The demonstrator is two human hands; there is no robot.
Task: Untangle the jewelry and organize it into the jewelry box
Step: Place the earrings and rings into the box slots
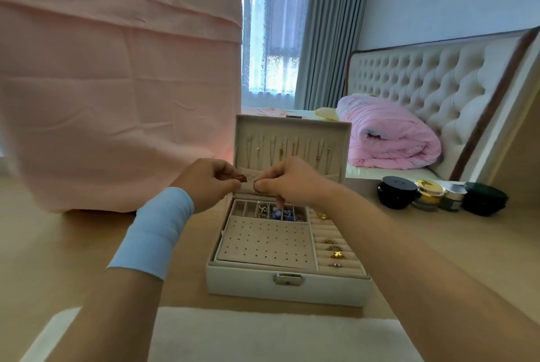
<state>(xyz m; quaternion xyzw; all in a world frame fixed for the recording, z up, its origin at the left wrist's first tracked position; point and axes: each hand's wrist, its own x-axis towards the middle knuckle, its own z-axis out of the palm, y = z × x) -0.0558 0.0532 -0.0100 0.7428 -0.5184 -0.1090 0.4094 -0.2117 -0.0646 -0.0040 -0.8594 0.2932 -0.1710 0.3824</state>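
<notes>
A white jewelry box [287, 288] stands open on the wooden table, its lid upright with several thin necklaces [280, 148] hanging inside. Small rear compartments hold blue beads [282, 213] and a silver chain [263, 211]. Several rings [336, 255] sit in the ring rolls on the right, beside a perforated earring pad [263, 242]. My left hand [209, 183] and my right hand [287, 180] are raised together over the box's back edge, fingers pinched on a small piece of jewelry too fine to make out. A reddish bit [242, 178] shows at the left fingertips.
Several cosmetic jars [432, 195] stand on the table at the right. A pink cloth [117, 84] hangs over something at the left. A white mat [263, 335] lies at the near edge. A bed with a pink quilt [391, 134] is behind.
</notes>
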